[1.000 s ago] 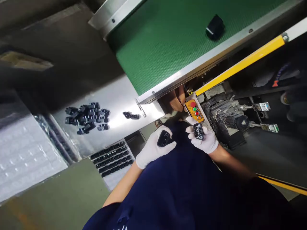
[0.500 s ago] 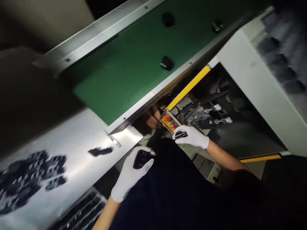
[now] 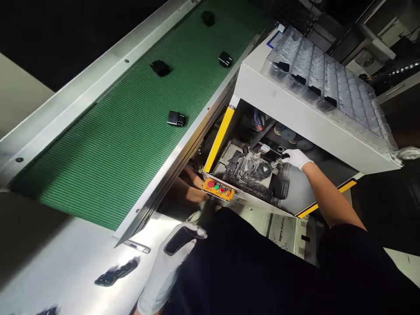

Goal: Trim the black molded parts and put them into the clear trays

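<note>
My left hand (image 3: 170,262), in a white glove, is curled round a black charger plug (image 3: 178,240) with a smooth flat face, low in front of my body. My right hand (image 3: 298,158), gloved too, reaches inside the machine's opening. Its fingertips pinch a black charger plug (image 3: 285,155), mostly covered by the glove, at the metal fixture (image 3: 262,168). Whether the plug touches the fixture I cannot tell. More black plugs lie on the green conveyor belt (image 3: 108,144), one with pins showing (image 3: 176,118).
A button panel (image 3: 218,189) sits at the opening's front corner, beside a yellow strip (image 3: 219,139). Clear plastic trays (image 3: 328,78) with several black pieces rest on the machine's white housing (image 3: 295,105). Black parts (image 3: 117,273) lie on the metal table (image 3: 78,258).
My right hand has gone from beside the button panel into the machine's opening with its plug. My left hand keeps its plug. The view has turned to the right.
</note>
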Demonstrator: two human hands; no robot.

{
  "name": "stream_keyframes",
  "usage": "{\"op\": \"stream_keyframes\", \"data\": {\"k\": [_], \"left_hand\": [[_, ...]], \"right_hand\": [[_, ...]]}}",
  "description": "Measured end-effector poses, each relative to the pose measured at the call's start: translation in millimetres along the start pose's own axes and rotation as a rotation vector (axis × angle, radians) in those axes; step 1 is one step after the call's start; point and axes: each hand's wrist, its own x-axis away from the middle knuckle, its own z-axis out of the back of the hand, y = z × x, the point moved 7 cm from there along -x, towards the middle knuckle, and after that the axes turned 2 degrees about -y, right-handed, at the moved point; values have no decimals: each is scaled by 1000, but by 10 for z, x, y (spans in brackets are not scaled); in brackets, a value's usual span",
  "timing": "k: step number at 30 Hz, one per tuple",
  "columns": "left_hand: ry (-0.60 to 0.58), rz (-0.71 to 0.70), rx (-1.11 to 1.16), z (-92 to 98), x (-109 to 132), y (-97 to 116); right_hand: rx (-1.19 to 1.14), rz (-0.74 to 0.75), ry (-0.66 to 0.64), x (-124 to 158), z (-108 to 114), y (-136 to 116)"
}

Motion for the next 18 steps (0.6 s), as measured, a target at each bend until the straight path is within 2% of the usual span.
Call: {"op": "stream_keyframes", "data": {"k": [5, 9, 13, 16, 18], "left_hand": [[-64, 53, 11, -110, -57, 56], [-79, 35, 37, -173, -172, 34], [-79, 7, 71, -284, -297, 65], [-100, -15, -10, -341, -314, 177], [-78, -99, -133, -289, -235, 363]], "right_hand": [[7, -25, 24, -28, -189, 31], [32, 10, 79, 22, -213, -15], [54, -23, 34, 47, -234, -61], [45, -55, 13, 40, -202, -56], [36, -51, -1, 32, -150, -40]]}}
